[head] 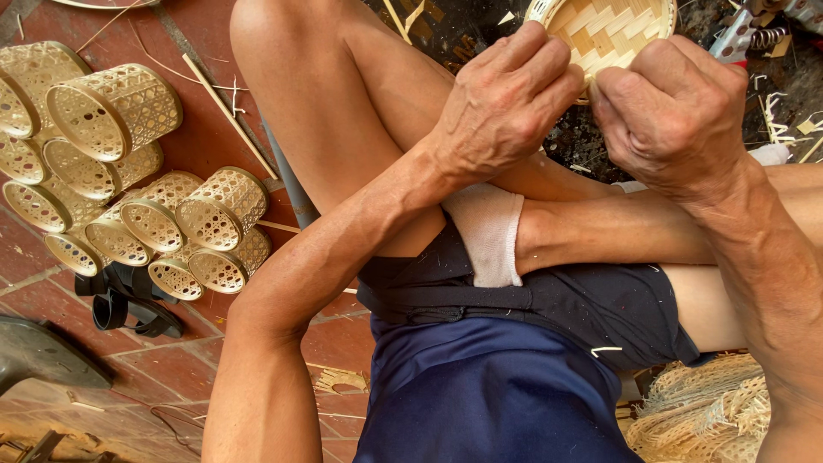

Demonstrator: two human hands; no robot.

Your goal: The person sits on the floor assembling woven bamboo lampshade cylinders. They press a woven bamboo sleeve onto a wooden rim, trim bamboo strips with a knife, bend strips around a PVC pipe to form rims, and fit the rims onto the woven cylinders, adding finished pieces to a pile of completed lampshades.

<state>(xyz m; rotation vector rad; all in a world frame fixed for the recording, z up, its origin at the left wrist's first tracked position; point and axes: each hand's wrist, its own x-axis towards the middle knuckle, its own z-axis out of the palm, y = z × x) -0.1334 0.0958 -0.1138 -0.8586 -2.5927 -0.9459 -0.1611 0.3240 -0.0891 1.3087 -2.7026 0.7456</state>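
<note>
Both hands meet at the upper right of the view, over the person's crossed legs. The left hand (506, 103) comes in from the lower left on a bent forearm; its fingers are curled shut, pinching the rim of a small woven bamboo basket (613, 30). The right hand (673, 116) comes in from the lower right, knuckles up, fingers likewise closed on the same rim, just beside the left hand. The fingertips themselves are hidden behind the knuckles.

The basket sits at the top edge of the view, beyond both hands, its plaited pale interior facing the camera. It is partly cut off by the frame.

The person sits on a red tiled floor (180, 351), wearing dark blue shorts (497, 394) and a white sock (489, 231).

By the left edge of the floor lies a pile of finished cylindrical openwork baskets (129, 197), tipped on their sides and touching one another. A black strap (129, 304) lies just below the pile. A heap of loose bamboo weave (703, 411) fills the lower right corner. Thin bamboo strips (227, 111) lie scattered on the tiles near the pile.
</note>
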